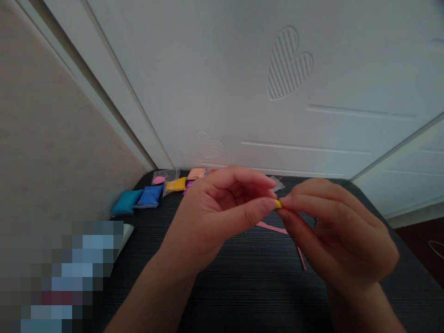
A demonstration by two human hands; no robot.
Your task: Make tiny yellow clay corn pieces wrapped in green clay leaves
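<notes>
A small piece of yellow modelling clay is pinched between the fingertips of both hands above the table. My left hand grips its left end between thumb and fingers, the other fingers curled behind. On the other end, my right hand closes thumb and forefinger. Most of the piece is hidden by the fingertips. Below and behind the hands lies a pink clay strip on the tabletop, partly covered by my right hand. A thin pink strand runs toward me from it.
On the dark ribbed table, at the back left, lie a teal packet, a blue packet, a yellow packet and a peach packet. A clear bag lies behind my hands. White panels stand behind the table.
</notes>
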